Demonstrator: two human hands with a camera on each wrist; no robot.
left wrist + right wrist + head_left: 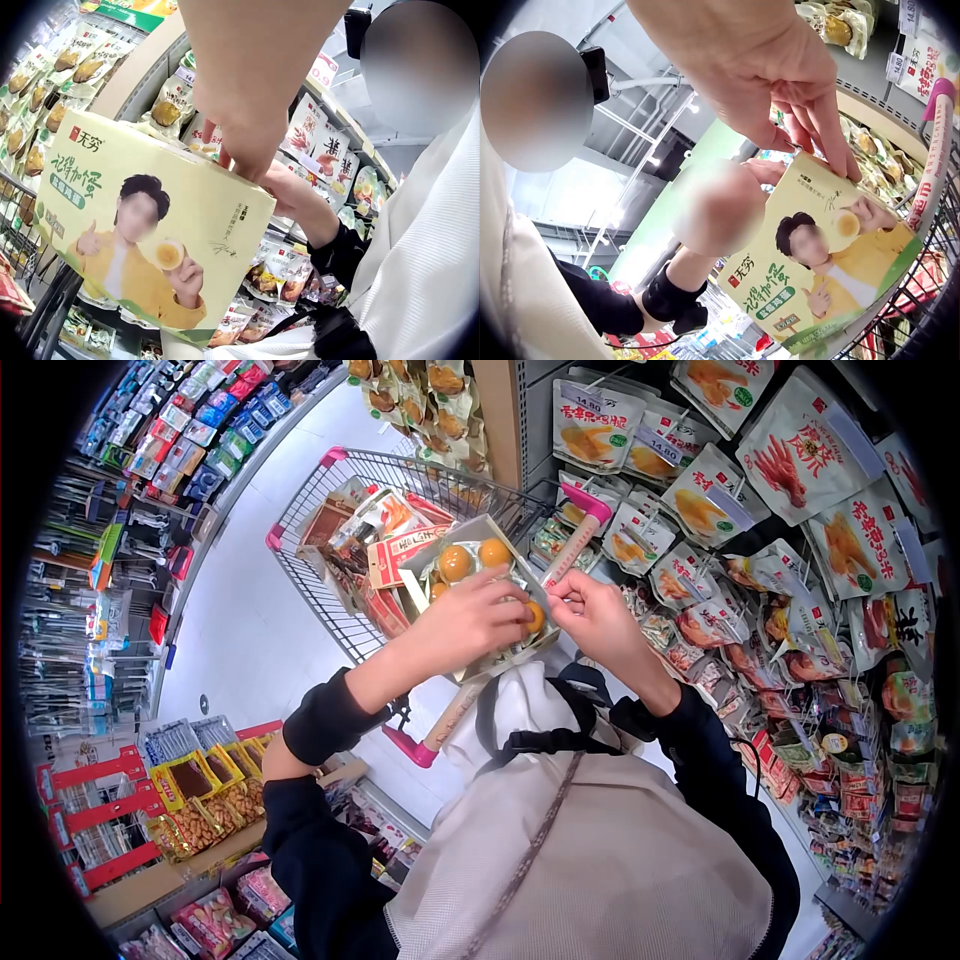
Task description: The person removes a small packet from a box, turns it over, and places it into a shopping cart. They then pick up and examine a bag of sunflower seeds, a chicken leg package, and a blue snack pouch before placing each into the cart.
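Observation:
A pale yellow-green snack box [470,565] is held above a wire shopping cart [310,585]. Its window side shows round orange wrapped pieces. Its printed face [150,225] carries a picture of a person holding an egg, also seen in the right wrist view [832,277]. My left hand [480,622] grips the box from above, its fingers [244,150] curled over the top edge. My right hand [578,598] pinches the box's near right corner, and its fingers [832,146] lie along the box's edge.
The cart holds red and orange snack boxes [400,545] and has pink handle ends [587,520]. Hanging snack packs [800,470] fill the shelving on the right. Shelves of small goods [190,440] line the aisle's left, with boxed snacks [200,790] at lower left.

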